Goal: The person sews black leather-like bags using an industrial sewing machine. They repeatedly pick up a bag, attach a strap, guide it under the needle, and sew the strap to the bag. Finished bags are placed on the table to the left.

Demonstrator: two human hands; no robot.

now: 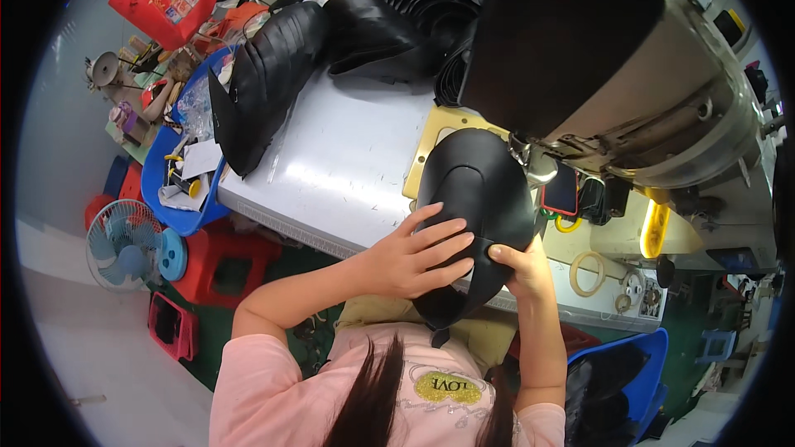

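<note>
A black leather shoe upper (476, 178), domed and crossed by a curved seam, lies at the front edge of the white table under the head of a sewing machine (571, 58). My left hand (422, 252) rests on its near left part, fingers stretched and spread over the leather. On the right side, my right hand (523, 265) grips the upper's edge, thumb on top and the other fingers hidden beneath. Its far right edge is close to the machine's metal foot area (534, 164); the needle cannot be made out. A yellow plate (426, 145) shows behind the upper.
Black leather pieces (281, 58) are heaped along the table's far left. Blue bins (186, 219) stand left, near a fan (128, 244) and red stool (207, 261). A phone (561, 190) and tape ring (587, 274) lie right. Another blue bin (650, 364) holds black pieces.
</note>
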